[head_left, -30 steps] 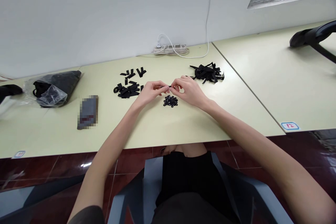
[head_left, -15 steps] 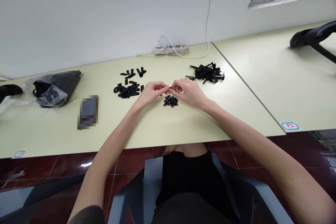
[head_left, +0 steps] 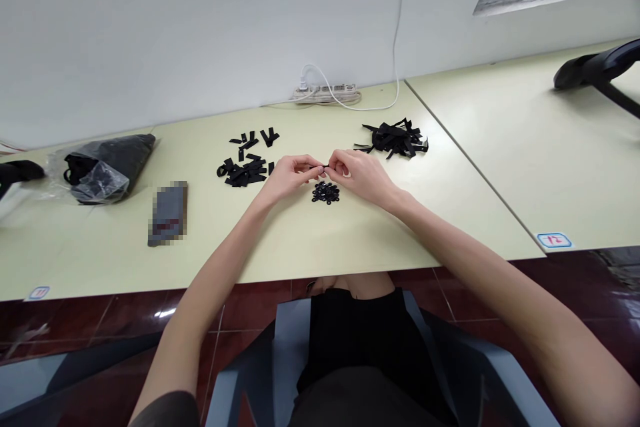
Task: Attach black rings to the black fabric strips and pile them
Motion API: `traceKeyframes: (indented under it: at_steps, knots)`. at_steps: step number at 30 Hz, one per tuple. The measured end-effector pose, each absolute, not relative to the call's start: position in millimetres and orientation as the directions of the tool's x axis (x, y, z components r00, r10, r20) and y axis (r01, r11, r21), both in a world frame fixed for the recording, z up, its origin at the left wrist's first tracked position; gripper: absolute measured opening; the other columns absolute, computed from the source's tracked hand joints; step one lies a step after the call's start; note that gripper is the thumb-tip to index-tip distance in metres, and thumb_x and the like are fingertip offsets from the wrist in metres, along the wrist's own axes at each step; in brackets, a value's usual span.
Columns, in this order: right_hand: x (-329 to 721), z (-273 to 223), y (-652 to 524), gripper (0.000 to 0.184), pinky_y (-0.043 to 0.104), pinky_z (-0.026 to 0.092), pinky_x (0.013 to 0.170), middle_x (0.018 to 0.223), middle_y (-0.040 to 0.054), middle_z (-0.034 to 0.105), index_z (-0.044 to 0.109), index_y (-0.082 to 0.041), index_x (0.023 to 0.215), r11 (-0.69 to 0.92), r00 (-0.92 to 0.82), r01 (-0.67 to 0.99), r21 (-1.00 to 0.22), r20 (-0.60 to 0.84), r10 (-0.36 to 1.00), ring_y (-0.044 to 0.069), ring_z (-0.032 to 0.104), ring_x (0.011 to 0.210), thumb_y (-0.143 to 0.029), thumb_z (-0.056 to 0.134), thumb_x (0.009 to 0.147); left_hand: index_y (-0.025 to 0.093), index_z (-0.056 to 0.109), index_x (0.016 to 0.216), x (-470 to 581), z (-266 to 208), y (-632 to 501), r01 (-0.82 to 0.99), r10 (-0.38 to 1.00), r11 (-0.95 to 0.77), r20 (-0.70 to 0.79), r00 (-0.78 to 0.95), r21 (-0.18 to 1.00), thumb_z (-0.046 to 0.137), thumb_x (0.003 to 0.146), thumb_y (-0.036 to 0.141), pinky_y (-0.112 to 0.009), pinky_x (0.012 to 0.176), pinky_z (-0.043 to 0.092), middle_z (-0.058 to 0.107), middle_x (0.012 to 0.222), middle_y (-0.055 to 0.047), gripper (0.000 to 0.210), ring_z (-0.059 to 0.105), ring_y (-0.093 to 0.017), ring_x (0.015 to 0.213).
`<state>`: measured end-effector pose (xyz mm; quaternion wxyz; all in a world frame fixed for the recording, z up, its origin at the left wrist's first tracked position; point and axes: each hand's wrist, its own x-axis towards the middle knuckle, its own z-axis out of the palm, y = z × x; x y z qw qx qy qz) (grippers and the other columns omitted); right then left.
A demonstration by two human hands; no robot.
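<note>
1. Pale yellow-green table stands against a plain white wall, with dark red tiles on the floor below.
2. Thumb and forefinger of the left hand are pinched together on a small black piece; the right hand pinches its other end, so the fingertips nearly meet.
3. That piece is narrow and dark, showing only as a short sliver between the fingertips; the fingers cover the rest, and I cannot tell its full shape.
4. Just below the fingertips, on the near side, lies a pile of black rings, small and slightly glossy, with holes through several of them.
5. Left of the left hand is a cluster of short black strips, flat and matte like cut ribbon, with a few loose strips behind it.
6. Beyond the right hand sits a tangled heap of black strips, the ends poking out at all angles.
7. Farther left are a blurred-out grey object and a clear plastic bag with black material inside.
8. At the wall, a white power strip has a white cable running up from it.
</note>
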<state>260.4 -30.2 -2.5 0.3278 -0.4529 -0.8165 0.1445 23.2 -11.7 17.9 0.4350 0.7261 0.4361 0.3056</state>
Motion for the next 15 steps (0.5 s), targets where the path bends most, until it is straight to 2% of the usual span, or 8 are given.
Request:
traceKeyframes:
  at_steps: [4, 8, 15]
  knots:
    - [260.1, -2.0, -29.6, 0.017, 0.033, 0.033, 0.069, 0.08, 0.0021, 0.07, 0.066, -0.023, 0.097, 0.506, -0.369, 0.69, -0.518, 0.35, 0.861, 0.019, 0.055, 0.07, -0.032, 0.063, 0.112, 0.021, 0.087, 0.104, 22.5, 14.2, -10.5, 0.368, 0.904, -0.246, 0.075, 0.421, 0.897, 0.086, 0.095, 0.063, -0.038, 0.092, 0.06, 0.088, 0.105, -0.012, 0.043, 0.081, -0.025, 0.1]
    - [259.6, -2.4, -30.3, 0.019, 0.034, 0.032, 0.07, 0.078, 0.003, 0.073, 0.07, -0.024, 0.105, 0.491, -0.396, 0.709, -0.507, 0.291, 0.871, 0.022, 0.061, 0.073, -0.034, 0.058, 0.116, 0.022, 0.087, 0.104, 22.4, 13.8, -10.3, 0.372, 0.907, -0.247, 0.078, 0.414, 0.895, 0.085, 0.095, 0.063, -0.039, 0.093, 0.061, 0.088, 0.105, -0.011, 0.042, 0.08, -0.026, 0.102]
    - [259.9, -3.4, -31.7, 0.016, 0.034, 0.033, 0.07, 0.083, 0.0037, 0.077, 0.066, -0.025, 0.106, 0.501, -0.411, 0.696, -0.515, 0.287, 0.866, 0.023, 0.063, 0.073, -0.036, 0.06, 0.116, 0.022, 0.087, 0.104, 22.1, 12.6, -8.7, 0.4, 0.904, -0.268, 0.085, 0.419, 0.876, 0.085, 0.094, 0.064, -0.04, 0.093, 0.061, 0.088, 0.104, -0.011, 0.043, 0.08, -0.025, 0.098]
